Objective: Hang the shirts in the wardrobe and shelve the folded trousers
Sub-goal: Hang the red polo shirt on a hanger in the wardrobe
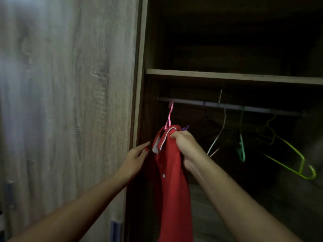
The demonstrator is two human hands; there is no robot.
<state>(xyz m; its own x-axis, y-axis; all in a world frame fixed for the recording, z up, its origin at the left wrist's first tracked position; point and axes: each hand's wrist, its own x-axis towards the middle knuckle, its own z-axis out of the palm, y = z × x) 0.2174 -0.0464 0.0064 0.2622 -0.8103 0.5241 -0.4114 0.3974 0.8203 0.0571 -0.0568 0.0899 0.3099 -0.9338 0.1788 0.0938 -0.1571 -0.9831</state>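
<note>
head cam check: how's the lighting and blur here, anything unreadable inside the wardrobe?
Head view: dim overall; above the shelf the wardrobe is near black, unreadable. Head view: the door at left is brighter, washed and smeared toward its far edge. Head view: the red shirt, the right hand gripping its collar and the pink hanger on the rail read clearly enough.

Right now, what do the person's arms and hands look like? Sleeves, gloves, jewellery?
No sleeves in view: left forearm and right forearm are bare to the frame edge. No gloves, watch or rings visible on left hand or right hand. One left-hand nail shows red polish; the right hand's nails are hidden.
</note>
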